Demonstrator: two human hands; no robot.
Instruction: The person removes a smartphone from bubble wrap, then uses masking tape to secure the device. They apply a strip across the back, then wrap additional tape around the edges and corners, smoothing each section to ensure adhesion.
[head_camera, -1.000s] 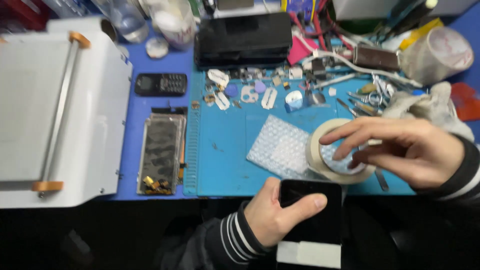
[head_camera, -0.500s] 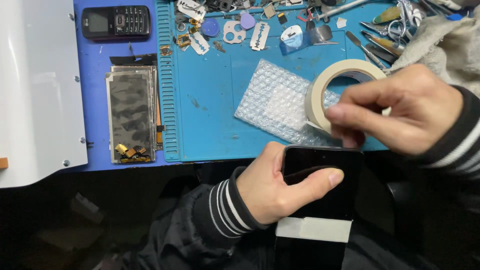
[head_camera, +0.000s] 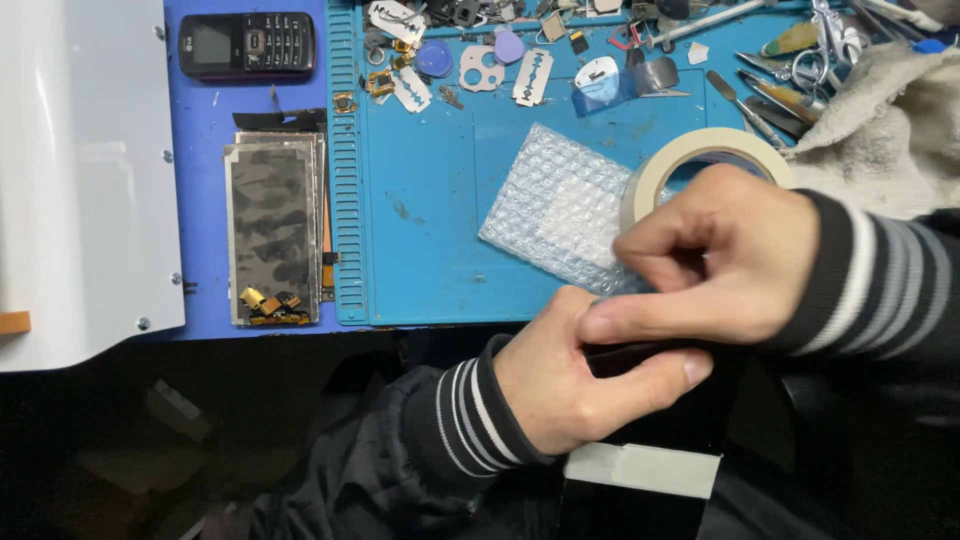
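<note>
Nearest, left hand (head_camera: 560, 380) grips a black phone panel (head_camera: 665, 420) over the lap, thumb across its top edge, a strip of pale tape (head_camera: 640, 468) already across it. Panel's long axis runs toward the body. Right hand (head_camera: 720, 260) sits just above, touching, fingers pinched shut at the masking tape roll (head_camera: 690, 160). Beyond: bubble wrap (head_camera: 560, 210) on the blue mat (head_camera: 430, 240).

Small grey screen on my black keypad phone (head_camera: 246, 44), top left. Bare display panel (head_camera: 272, 232) below it, mottled dark. Bubble-wrap pouch (head_camera: 560, 218) mid-mat, clear.
</note>
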